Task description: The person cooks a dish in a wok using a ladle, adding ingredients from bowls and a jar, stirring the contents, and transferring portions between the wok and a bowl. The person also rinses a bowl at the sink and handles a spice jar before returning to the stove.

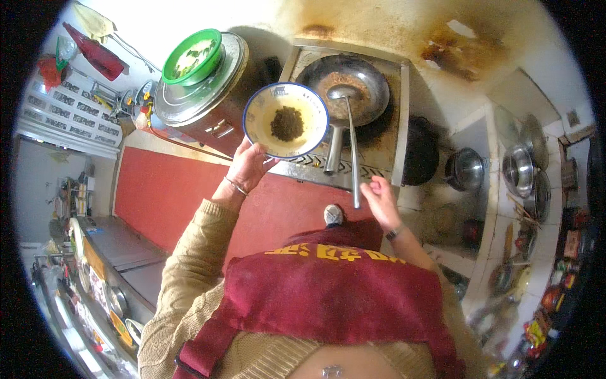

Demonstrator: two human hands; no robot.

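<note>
My left hand (251,163) grips the near rim of a blue-rimmed bowl (312,137), which holds a dark brown, crumbly food (287,123). The bowl is held up just left of a wok (378,90) on the stove. In the wok lies a brown minced-looking food (341,80), with the head of a metal ladle (344,92) resting over it. The ladle's handle slants out towards me, beside the wok's own handle (334,149). My right hand (378,196) is just right of the ladle handle's end, fingers partly curled, holding nothing.
A green plastic basin (168,71) of pale and green food sits on a round metal lid (165,106) left of the stove. Metal pots (466,168) and basins (518,170) stand at right. A dark counter (123,246) runs at left above the red floor (180,199).
</note>
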